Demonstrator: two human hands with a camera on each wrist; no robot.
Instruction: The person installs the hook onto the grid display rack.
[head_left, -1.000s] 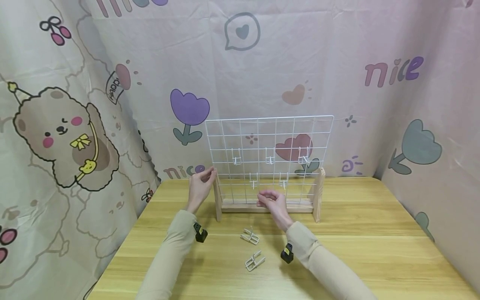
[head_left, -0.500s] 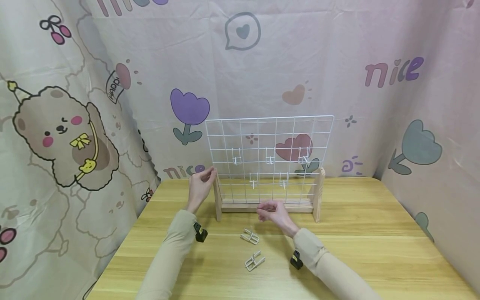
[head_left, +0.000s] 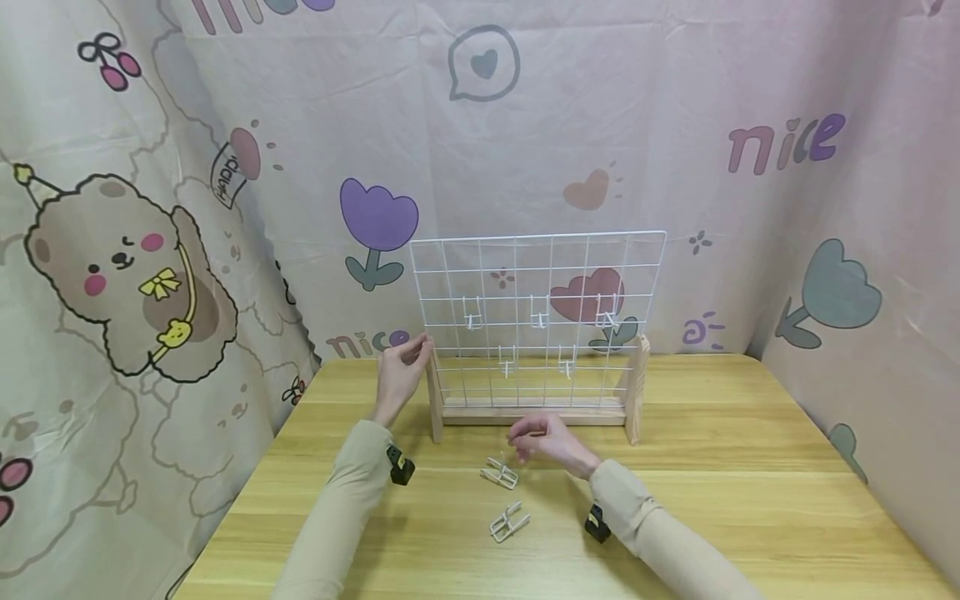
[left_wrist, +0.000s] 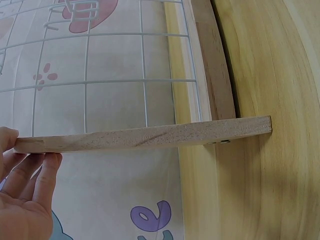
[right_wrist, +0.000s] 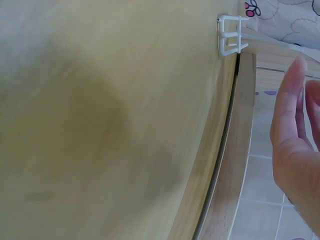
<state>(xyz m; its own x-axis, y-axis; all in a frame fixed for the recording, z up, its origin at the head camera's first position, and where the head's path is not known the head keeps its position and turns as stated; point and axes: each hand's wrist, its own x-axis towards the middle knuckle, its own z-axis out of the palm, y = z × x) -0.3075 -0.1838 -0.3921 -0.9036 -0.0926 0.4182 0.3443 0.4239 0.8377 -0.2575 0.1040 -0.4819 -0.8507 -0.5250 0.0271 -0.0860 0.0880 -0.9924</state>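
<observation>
A white wire grid panel (head_left: 515,268) stands upright in a pale wooden base (head_left: 525,413) on the table. Several small white wire hooks (head_left: 540,319) hang on it in two rows. My left hand (head_left: 401,375) pinches the top of the left wooden post (left_wrist: 150,137) between thumb and fingers. In front of the base, my right hand (head_left: 553,442) is low over the table, thumb and fingers apart, holding nothing. Just left of its fingertips lies a loose white hook (head_left: 501,473); a second loose hook (head_left: 510,523) lies nearer to me. One loose hook also shows in the right wrist view.
The wood-grain table (head_left: 720,467) reaches to a printed curtain (head_left: 480,150) behind the grid and at both sides. The right wooden post (head_left: 636,392) stands beyond my right hand.
My right hand has come down from in front of the grid's lower part toward the table and the loose hooks, its fingers spreading. The left hand has stayed on the post.
</observation>
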